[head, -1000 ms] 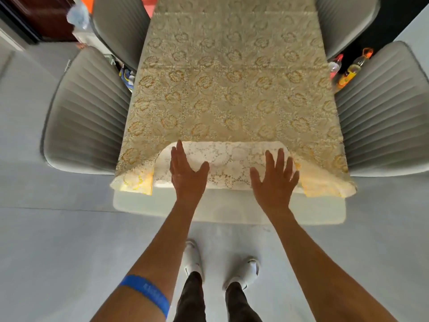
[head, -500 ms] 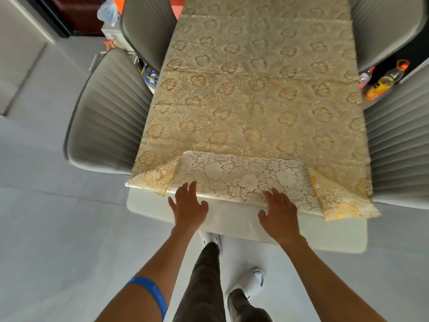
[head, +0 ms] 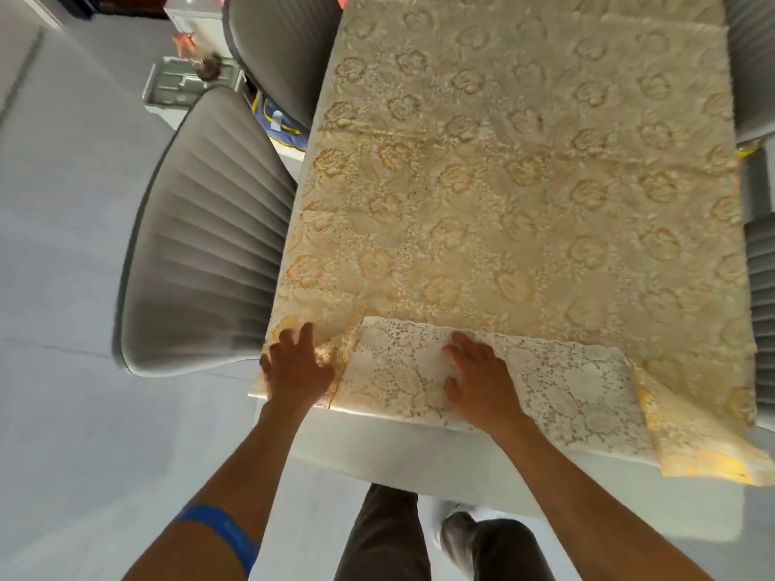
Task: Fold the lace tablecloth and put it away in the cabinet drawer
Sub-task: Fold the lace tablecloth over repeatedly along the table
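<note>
A white tabletop [head: 482, 463] stood on a pale grey floor [head: 63, 413], with ribbed grey chairs [head: 205, 245] drawn up along its sides. The lace cloth [head: 524, 182] lay spread over the tabletop, its near edge turned back in a paler flap [head: 557, 383]. The left hand [head: 295, 371] lay at the cloth's near left corner, fingers spread and slightly blurred. The right hand [head: 478, 381] rested flat on the flap, fingers apart, gripping nothing. A blue band [head: 222, 532] circled the left forearm.
</note>
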`<state>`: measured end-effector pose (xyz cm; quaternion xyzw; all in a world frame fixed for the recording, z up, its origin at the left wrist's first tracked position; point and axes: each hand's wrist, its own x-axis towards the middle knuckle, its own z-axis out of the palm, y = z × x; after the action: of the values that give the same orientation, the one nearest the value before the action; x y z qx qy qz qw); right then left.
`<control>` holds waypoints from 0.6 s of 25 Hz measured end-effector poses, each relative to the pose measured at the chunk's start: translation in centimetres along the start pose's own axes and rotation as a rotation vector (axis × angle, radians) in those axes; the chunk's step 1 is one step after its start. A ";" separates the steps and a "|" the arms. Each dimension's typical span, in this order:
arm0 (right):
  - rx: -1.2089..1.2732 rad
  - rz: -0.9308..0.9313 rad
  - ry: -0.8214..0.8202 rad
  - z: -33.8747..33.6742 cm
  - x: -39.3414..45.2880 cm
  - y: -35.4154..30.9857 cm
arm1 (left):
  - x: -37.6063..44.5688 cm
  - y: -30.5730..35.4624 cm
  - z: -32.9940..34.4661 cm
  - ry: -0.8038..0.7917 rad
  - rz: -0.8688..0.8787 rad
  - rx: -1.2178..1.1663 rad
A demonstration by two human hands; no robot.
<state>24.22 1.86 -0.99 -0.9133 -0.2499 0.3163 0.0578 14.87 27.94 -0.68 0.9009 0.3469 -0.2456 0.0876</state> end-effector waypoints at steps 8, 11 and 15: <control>-0.067 0.293 0.046 -1.8 -3.5 10.4 | 0.5 7.1 -0.9 0.058 0.496 0.029; -0.107 0.443 0.108 -2.0 -6.2 15.0 | -0.4 11.8 0.4 -0.014 0.439 0.143; -0.260 0.540 0.085 -2.0 -9.6 21.6 | -0.6 13.3 1.2 0.009 0.250 0.249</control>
<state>28.06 -21.47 0.18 -0.9589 -0.0337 0.2470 -0.1352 22.92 17.33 -1.63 0.9420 0.1993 -0.2699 0.0036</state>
